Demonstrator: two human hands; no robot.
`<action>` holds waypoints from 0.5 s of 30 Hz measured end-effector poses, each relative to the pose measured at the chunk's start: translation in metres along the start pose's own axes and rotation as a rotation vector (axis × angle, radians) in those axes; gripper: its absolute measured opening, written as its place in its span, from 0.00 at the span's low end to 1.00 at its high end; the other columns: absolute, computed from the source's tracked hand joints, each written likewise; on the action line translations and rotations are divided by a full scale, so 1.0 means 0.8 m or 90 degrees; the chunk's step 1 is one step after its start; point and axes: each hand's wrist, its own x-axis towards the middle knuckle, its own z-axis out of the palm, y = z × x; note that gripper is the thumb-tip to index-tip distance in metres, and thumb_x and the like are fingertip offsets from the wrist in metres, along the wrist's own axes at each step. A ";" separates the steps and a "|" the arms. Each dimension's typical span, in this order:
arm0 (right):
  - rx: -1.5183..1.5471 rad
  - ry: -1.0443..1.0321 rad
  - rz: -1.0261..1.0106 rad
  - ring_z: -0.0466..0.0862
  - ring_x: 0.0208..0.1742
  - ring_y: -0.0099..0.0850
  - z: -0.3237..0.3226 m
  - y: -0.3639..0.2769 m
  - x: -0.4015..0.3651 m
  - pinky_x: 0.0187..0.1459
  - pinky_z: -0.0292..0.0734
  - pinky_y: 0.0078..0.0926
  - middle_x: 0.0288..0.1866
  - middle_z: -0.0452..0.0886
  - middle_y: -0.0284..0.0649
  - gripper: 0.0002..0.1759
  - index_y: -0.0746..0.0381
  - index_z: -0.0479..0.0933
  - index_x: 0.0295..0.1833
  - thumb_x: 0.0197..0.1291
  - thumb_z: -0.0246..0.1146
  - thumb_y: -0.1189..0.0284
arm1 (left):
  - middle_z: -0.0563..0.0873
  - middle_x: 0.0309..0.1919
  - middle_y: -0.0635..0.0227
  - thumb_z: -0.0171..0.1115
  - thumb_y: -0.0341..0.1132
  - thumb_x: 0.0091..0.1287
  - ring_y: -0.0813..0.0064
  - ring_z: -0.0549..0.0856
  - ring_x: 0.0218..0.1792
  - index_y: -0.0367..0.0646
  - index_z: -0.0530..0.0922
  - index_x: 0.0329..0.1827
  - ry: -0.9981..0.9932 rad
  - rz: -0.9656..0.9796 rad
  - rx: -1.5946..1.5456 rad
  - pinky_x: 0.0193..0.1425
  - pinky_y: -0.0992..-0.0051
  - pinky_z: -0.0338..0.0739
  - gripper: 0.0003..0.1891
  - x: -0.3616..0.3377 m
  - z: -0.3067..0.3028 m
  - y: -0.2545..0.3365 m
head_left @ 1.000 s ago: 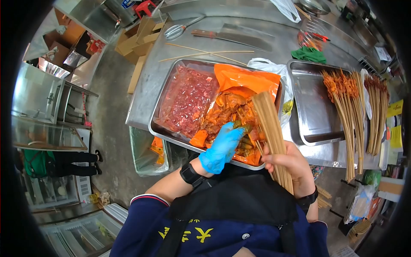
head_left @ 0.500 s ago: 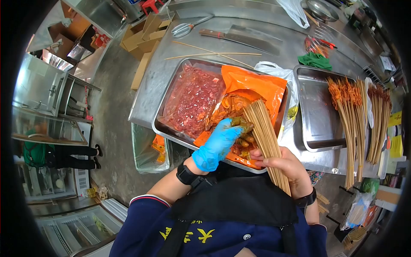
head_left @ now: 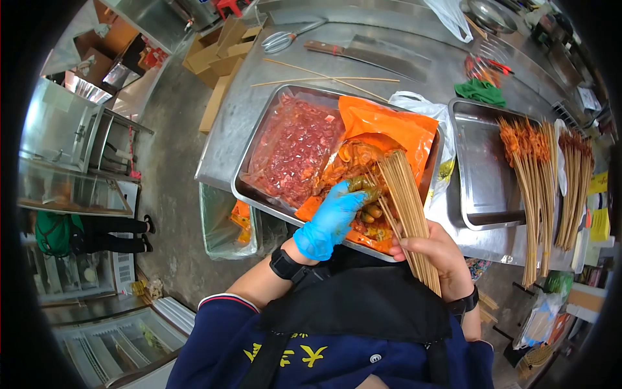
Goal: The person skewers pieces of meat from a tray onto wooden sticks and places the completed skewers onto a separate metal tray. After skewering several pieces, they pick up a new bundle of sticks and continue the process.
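Observation:
My left hand (head_left: 335, 217) wears a blue glove whose fingers are coated in brown-orange sauce. Its fingers curl together over the marinated meat (head_left: 359, 155) in a cut orange bag (head_left: 389, 123); whatever they pinch is hidden. Bare and wrapped round a thick bundle of bamboo skewers (head_left: 407, 201), my right hand (head_left: 435, 254) keeps them tilted beside the glove. A few skewers (head_left: 391, 220) stand apart from the bundle under the right thumb, close to the gloved fingertips. Left of the orange bag lies a clear bag of raw red meat (head_left: 295, 149), in the same metal tray (head_left: 264, 206).
A second metal tray (head_left: 487, 188) at right carries loaded meat skewers (head_left: 521, 146). Behind lie a cleaver (head_left: 369, 57), a whisk (head_left: 278, 42), loose skewers (head_left: 324, 79) and a green cloth (head_left: 479, 92). A lined bin (head_left: 217, 227) stands below left. Another person (head_left: 97, 233) stands far left.
A few skewers have separated from the bundle under my right thumb, toward the glove. Both hands stay in nearly the same place.

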 end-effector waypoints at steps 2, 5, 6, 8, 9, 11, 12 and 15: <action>0.003 0.032 0.026 0.81 0.31 0.29 0.000 -0.002 -0.001 0.33 0.79 0.22 0.32 0.77 0.43 0.12 0.70 0.71 0.40 0.48 0.61 0.81 | 0.82 0.37 0.67 0.53 0.32 0.65 0.76 0.82 0.34 0.38 0.74 0.49 0.015 0.016 -0.013 0.34 0.78 0.76 0.12 0.001 0.004 -0.003; 0.003 0.021 0.028 0.81 0.28 0.28 -0.003 -0.001 0.001 0.31 0.78 0.21 0.29 0.77 0.41 0.11 0.69 0.71 0.38 0.48 0.61 0.81 | 0.82 0.40 0.68 0.52 0.32 0.65 0.76 0.82 0.37 0.40 0.74 0.50 0.039 -0.010 -0.145 0.36 0.78 0.77 0.12 0.001 0.010 -0.006; 0.004 0.021 0.027 0.81 0.28 0.28 -0.002 -0.002 0.000 0.31 0.78 0.21 0.29 0.77 0.41 0.11 0.69 0.71 0.38 0.48 0.61 0.81 | 0.81 0.41 0.69 0.52 0.32 0.65 0.76 0.81 0.38 0.40 0.74 0.50 0.023 -0.010 -0.189 0.36 0.78 0.77 0.12 -0.002 0.016 -0.001; 0.007 0.049 0.040 0.81 0.26 0.27 0.002 -0.005 -0.002 0.29 0.77 0.19 0.27 0.77 0.41 0.10 0.68 0.71 0.37 0.47 0.61 0.81 | 0.81 0.42 0.69 0.52 0.32 0.66 0.76 0.81 0.38 0.40 0.74 0.49 0.008 -0.010 -0.235 0.36 0.78 0.77 0.11 -0.002 0.020 0.000; 0.007 0.050 0.040 0.81 0.26 0.27 0.004 -0.006 -0.003 0.29 0.77 0.19 0.27 0.77 0.41 0.10 0.68 0.71 0.37 0.47 0.61 0.81 | 0.82 0.40 0.69 0.52 0.32 0.66 0.76 0.81 0.37 0.40 0.74 0.49 0.005 -0.013 -0.219 0.35 0.78 0.76 0.11 0.001 0.019 -0.001; -0.005 0.051 0.043 0.80 0.25 0.26 0.007 -0.008 -0.004 0.27 0.76 0.19 0.27 0.77 0.40 0.10 0.68 0.71 0.37 0.47 0.61 0.82 | 0.82 0.39 0.68 0.52 0.32 0.66 0.77 0.81 0.35 0.39 0.74 0.48 0.001 -0.016 -0.203 0.35 0.78 0.76 0.11 0.004 0.016 -0.003; -0.006 0.050 0.042 0.80 0.25 0.26 0.006 -0.007 -0.003 0.27 0.76 0.19 0.27 0.77 0.40 0.10 0.68 0.71 0.37 0.47 0.61 0.82 | 0.82 0.37 0.68 0.51 0.32 0.66 0.77 0.81 0.33 0.39 0.74 0.48 0.003 -0.001 -0.144 0.34 0.78 0.76 0.11 0.003 0.013 -0.003; -0.018 0.041 0.031 0.79 0.25 0.25 0.001 -0.003 0.000 0.26 0.75 0.18 0.26 0.77 0.40 0.09 0.68 0.71 0.36 0.47 0.61 0.82 | 0.82 0.36 0.67 0.51 0.33 0.66 0.77 0.81 0.33 0.38 0.74 0.49 0.024 0.066 -0.034 0.35 0.78 0.76 0.12 0.006 0.007 -0.013</action>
